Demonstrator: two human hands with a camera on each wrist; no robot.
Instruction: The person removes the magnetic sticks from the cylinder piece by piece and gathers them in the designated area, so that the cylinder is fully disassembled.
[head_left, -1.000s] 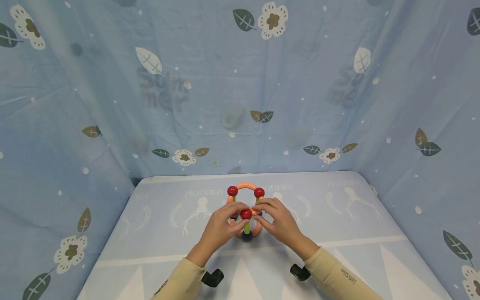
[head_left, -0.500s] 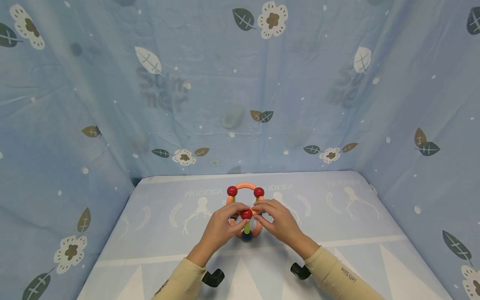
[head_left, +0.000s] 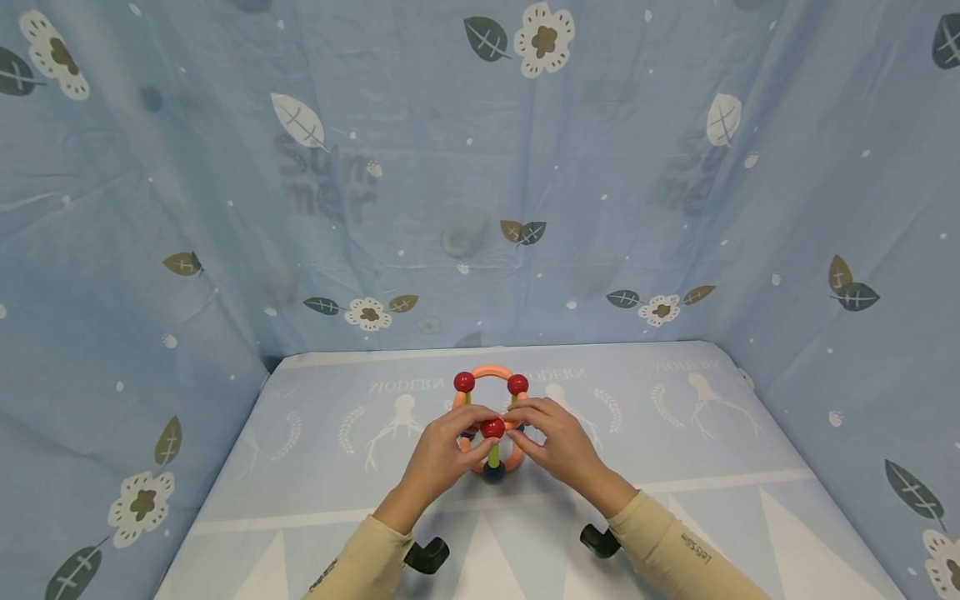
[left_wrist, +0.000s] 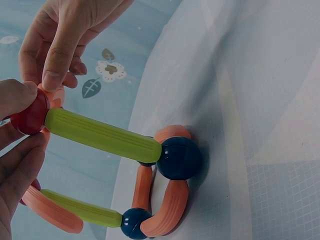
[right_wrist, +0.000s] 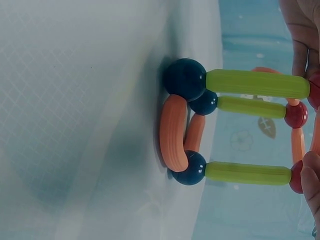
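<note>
Two hands on a ball-and-rod toy frame (head_left: 493, 452), which stands on the printed tablecloth (head_left: 712, 467); landmark = near red ball (head_left: 492, 427), top of frame's near side. Left hand (head_left: 442, 444): thumb + fingers nearly closed, pinching near red ball from its L. Right hand (head_left: 558, 442): thumb & fingertips close tog., nipping the orange curved rod (left_wrist: 58, 98) just R of near red ball. Can't tell if rod end sits flush w/ ball; fingers hide it. Directly below near red ball: upright green rod (left_wrist: 102, 135), then dark-blue ball (left_wrist: 179, 158) on the cloth. Beyond near red ball: far-left red ball (head_left: 464, 382) & far-right red ball (head_left: 517, 384), joined by orange arc (head_left: 492, 371).

Writing: right sleeve (head_left: 675, 546), R of near red ball & closer to wearer, has small dark print, approx. "Let's Slim". Left sleeve (head_left: 363, 558), L & closer to wearer, also lettered, unreadable. Tablecloth beyond near red ball: "MODERN", flipped, several times. Curtain (head_left: 420, 150), up & L of near red ball: faint letters, looks like "sum mer"; similar patch up & R, illegible.
</note>
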